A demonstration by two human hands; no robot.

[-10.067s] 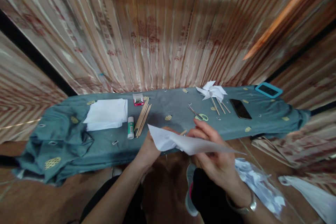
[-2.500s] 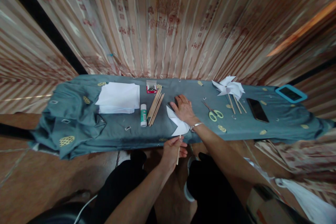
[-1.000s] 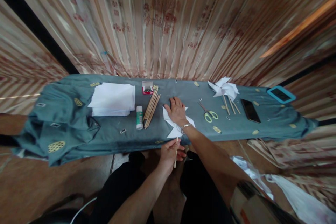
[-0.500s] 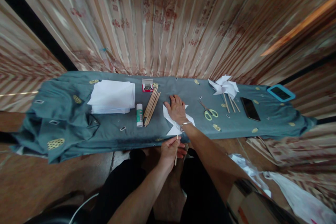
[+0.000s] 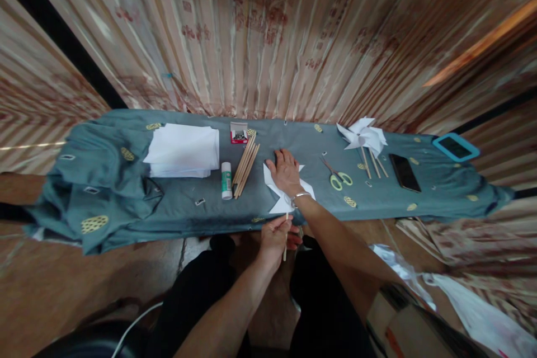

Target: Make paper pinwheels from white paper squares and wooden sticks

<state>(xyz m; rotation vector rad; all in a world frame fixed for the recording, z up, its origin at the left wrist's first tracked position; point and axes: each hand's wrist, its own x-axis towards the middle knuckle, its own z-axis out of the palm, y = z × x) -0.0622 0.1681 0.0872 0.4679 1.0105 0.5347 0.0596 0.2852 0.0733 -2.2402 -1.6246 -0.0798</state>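
Observation:
A white paper pinwheel (image 5: 280, 205) lies on the cloth-covered table in front of me. My right hand (image 5: 286, 172) presses flat on it with the fingers stretched out, covering its middle. At the table's front edge, my left hand (image 5: 274, 236) is closed around a thin wooden stick (image 5: 285, 251). The stick's upper end meets the lower edge of the pinwheel; whether the two are joined is hidden. To the left lies a bundle of wooden sticks (image 5: 246, 168) beside an upright-looking glue stick (image 5: 226, 181). Scissors (image 5: 338, 175) with green handles lie right of my right hand.
A stack of white paper (image 5: 184, 148) lies on the left, near a small red box of pins (image 5: 239, 133). On the right are white pinwheels with sticks (image 5: 363, 136), a black phone (image 5: 404, 172) and a blue-framed device (image 5: 456, 147). Plastic bags (image 5: 474, 302) lie on the floor.
The whole view has shifted slightly, so things appear a little further right and higher. Both hands keep the same hold on the pinwheel and stick.

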